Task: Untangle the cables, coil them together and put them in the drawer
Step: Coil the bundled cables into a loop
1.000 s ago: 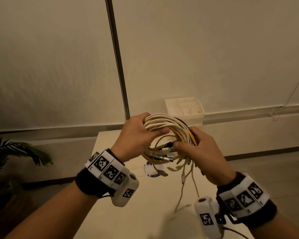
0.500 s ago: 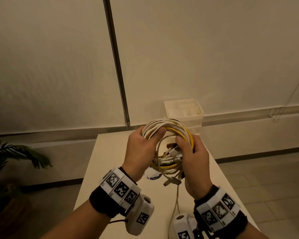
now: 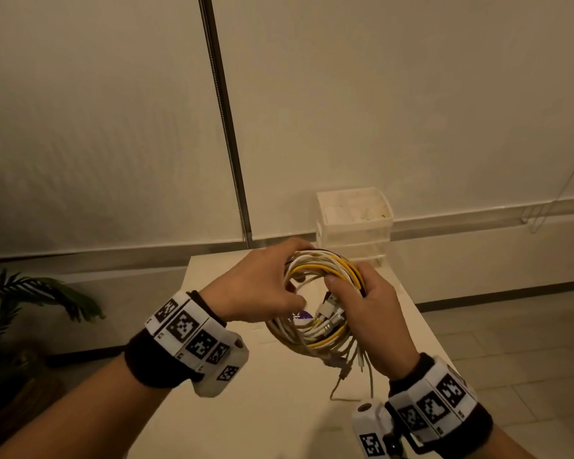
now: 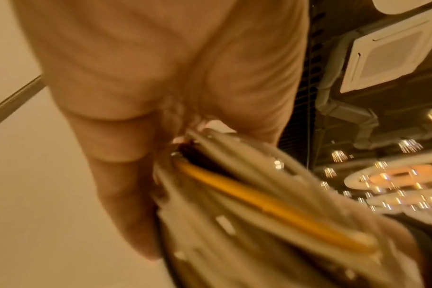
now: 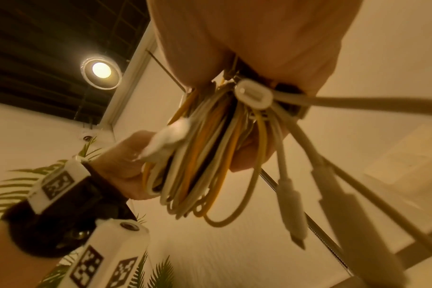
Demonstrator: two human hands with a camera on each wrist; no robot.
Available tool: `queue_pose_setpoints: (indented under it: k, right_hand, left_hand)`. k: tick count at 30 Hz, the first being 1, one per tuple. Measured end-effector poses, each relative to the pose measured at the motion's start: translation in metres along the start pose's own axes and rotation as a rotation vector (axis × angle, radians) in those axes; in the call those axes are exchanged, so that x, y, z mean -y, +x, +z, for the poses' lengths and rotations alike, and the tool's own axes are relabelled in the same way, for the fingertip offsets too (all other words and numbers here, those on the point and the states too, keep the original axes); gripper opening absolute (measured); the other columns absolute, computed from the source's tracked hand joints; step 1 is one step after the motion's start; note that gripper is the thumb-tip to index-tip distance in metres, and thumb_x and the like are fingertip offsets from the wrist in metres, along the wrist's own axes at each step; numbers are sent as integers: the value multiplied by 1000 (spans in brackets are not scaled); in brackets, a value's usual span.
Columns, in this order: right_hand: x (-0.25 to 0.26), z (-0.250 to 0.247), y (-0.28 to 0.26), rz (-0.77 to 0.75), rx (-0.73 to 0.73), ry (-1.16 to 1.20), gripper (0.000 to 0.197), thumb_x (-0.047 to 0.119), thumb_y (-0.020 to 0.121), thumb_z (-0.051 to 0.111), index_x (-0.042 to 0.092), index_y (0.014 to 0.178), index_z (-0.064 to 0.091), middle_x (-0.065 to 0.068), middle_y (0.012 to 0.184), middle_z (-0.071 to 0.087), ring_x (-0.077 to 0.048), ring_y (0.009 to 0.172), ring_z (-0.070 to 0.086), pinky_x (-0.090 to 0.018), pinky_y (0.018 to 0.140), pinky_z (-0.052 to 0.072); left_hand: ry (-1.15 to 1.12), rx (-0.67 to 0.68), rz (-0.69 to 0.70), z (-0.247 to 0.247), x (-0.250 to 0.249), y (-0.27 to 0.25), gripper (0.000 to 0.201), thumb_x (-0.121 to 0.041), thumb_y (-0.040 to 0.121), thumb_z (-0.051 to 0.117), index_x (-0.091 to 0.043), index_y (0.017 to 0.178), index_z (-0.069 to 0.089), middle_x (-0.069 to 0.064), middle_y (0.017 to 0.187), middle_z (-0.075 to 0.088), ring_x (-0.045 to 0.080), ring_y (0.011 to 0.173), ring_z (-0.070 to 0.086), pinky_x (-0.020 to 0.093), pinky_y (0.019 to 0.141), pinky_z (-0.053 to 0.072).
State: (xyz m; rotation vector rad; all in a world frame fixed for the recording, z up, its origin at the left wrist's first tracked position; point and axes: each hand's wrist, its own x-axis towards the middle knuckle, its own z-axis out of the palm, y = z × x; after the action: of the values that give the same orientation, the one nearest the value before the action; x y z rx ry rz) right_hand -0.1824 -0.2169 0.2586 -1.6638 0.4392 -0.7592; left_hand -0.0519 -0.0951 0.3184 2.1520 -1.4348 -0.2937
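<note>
We hold the coil of white and yellow cables (image 3: 315, 303) above the counter (image 3: 279, 392), short of the drawer unit (image 3: 353, 220). Our left hand (image 3: 259, 286) curls over its top left; our right hand (image 3: 368, 313) grips its right side, forearms angled inward. The right wrist view alone shows dangling connectors (image 5: 291, 206); the left wrist view is blurred.
</note>
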Motion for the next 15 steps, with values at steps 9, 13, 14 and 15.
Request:
queue_pose_setpoints:
  k: [9,13,14,15]
  right_hand:
    - [-6,-5,2,0,62,-39,17,31,88,61,13,87,63,-15,80,60,-28,72,55,-47,72,51]
    - [-9,-3,2,15,118,-37,14,29,89,61,16,83,62,-6,72,59,-12,66,54,-41,70,49]
    - [-9,-2,2,16,125,-49,15,30,88,61,16,82,61,-4,71,58,-11,65,53,-40,69,49]
    - [-9,-1,2,19,136,-57,16,31,88,61,16,83,61,-5,72,58,-10,65,53,-40,69,49]
  left_hand:
    - [-73,13,19,-2,4,1,14,-31,95,58,-20,104,60,-2,86,72,5,73,72,35,68,61]
    - [-552,69,-207,7,9,-3,35,-20,80,78,-8,106,57,12,83,73,28,72,74,45,71,61]
    - [-681,92,-244,10,12,-4,40,-13,78,79,-4,109,55,15,81,71,32,69,72,46,70,61]
    - [-760,110,-261,13,16,-6,43,-11,78,79,-1,110,53,15,78,69,33,65,69,43,66,61]
